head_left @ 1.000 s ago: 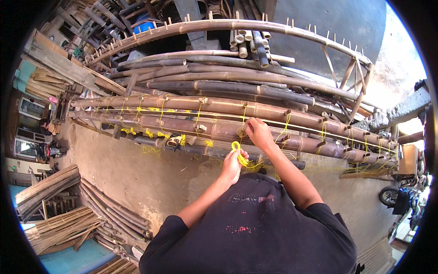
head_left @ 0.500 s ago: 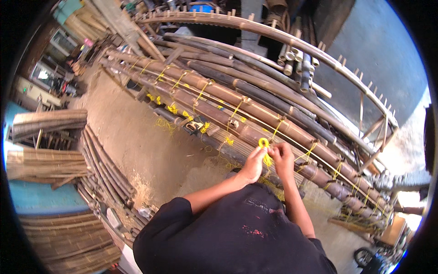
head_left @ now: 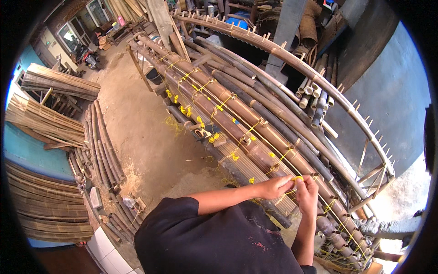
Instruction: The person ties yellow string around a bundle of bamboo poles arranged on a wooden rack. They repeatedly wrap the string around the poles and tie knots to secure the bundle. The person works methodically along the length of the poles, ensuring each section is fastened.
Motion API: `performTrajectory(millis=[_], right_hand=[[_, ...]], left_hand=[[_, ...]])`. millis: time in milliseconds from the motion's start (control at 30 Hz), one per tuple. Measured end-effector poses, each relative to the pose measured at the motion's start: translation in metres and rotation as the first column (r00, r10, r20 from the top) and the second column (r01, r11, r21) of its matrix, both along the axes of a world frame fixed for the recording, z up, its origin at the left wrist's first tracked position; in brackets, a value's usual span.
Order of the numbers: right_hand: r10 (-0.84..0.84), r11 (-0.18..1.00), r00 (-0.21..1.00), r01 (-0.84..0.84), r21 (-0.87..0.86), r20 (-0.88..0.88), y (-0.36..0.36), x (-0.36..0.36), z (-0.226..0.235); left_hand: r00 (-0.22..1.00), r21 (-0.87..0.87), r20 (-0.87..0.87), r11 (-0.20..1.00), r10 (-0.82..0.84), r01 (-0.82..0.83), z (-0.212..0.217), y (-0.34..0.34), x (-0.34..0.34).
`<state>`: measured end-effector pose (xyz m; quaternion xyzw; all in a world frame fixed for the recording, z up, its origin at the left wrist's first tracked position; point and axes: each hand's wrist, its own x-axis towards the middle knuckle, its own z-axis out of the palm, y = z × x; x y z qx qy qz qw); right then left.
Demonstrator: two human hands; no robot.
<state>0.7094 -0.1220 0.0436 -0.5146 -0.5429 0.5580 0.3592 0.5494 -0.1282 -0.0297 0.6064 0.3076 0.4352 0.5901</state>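
My left hand [head_left: 279,186] and my right hand [head_left: 307,195] meet over the right part of a long bamboo frame. A small bundle of yellow cord [head_left: 297,178] shows at the fingertips of both, pinched between them. Most of it is hidden by the fingers. Beneath and beside the hands run thick brown bamboo poles [head_left: 228,101], tied at intervals with yellow cord. A row of thin bamboo strips [head_left: 248,160] lies along the near side, under my left forearm. Several small yellow cord knots [head_left: 235,156] dot these strips.
A hand saw's pale handle [head_left: 202,133] rests on the frame's near side. Beyond the frame lie stacked dark poles [head_left: 255,93] and a curved pole with pegs [head_left: 292,59]. Bamboo poles [head_left: 102,141] and slat bundles [head_left: 45,201] are at the left. A blue wall [head_left: 383,91] stands at the right.
The view has turned, and both hands now appear farther right and lower. The yellow cord's loop and hanging strands, plain before, are now mostly covered by my fingers.
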Motion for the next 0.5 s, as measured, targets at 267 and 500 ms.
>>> performTrajectory(millis=[267,500], right_hand=[[-0.43,0.888,0.718,0.226,-0.4,-0.548,-0.023,0.014,-0.007],[-0.015,0.901,0.916,-0.162,-0.402,-0.401,-0.024,0.043,0.003]], left_hand=[[0.983,0.006,-0.159,0.996,-0.087,0.09,0.038,-0.003,-0.001],[0.863,0.11,-0.305,0.886,-0.402,0.451,0.014,0.006,0.015]])
